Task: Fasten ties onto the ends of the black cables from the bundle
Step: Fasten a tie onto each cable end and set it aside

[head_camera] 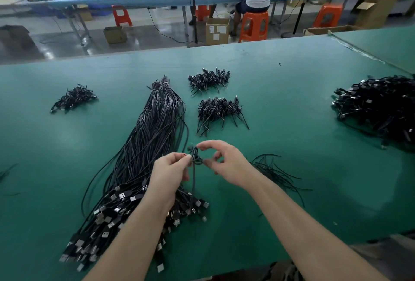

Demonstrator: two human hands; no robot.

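A long bundle of black cables (152, 137) lies on the green table (292, 105), its USB plugs fanned out near the front edge. My left hand (168, 173) pinches a folded black cable end (195, 157) lifted above the bundle; the cable hangs down from it to the plugs. My right hand (226, 164) pinches the same small coil from the right, thumb and forefinger curled over a tie wound round it. Loose black ties (276, 173) lie just right of my right wrist.
Small heaps of tied cables sit at the left (73, 99), at the centre back (208, 79) and below that one (220, 110). A big heap (377, 105) fills the right side. Beyond the table a person sits on an orange stool (253, 26) among cardboard boxes.
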